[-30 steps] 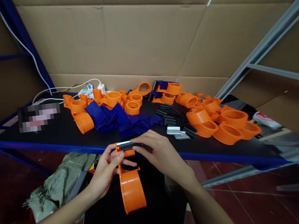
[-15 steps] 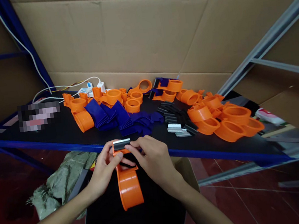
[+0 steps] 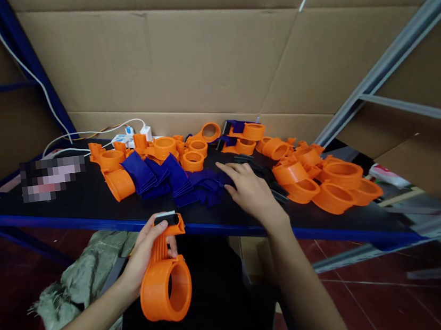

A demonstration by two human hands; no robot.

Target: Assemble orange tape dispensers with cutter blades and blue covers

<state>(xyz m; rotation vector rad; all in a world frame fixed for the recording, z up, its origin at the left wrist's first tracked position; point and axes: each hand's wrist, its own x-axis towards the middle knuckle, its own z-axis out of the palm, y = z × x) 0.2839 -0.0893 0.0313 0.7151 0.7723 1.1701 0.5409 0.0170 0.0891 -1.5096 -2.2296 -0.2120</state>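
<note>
My left hand (image 3: 144, 249) is closed around the handle of an orange tape dispenser (image 3: 156, 296), held in front of the bench edge with its ring hanging down. At the dispenser's upper end sits a black strip with a toothed metal blade (image 3: 165, 214). My right hand (image 3: 249, 188) reaches over the bench, fingers apart, holding nothing that I can see. Its fingertips are beside the pile of small dark blue pieces (image 3: 207, 185). Partly hidden behind that hand lie black strips (image 3: 263, 170).
Orange dispenser bodies lie at the left (image 3: 120, 185) and right (image 3: 335, 196) of the black bench (image 3: 68, 205). Flat blue plates (image 3: 177, 175) are stacked mid-left. Dispensers with blue plates (image 3: 242, 130) stand at the back. A power strip (image 3: 123, 139) with white cables sits at the back left.
My right hand has let go of the dispenser's blade end and moved up and right to the small blue pieces. My left hand has shifted left, turning the dispenser so its ring opening shows.
</note>
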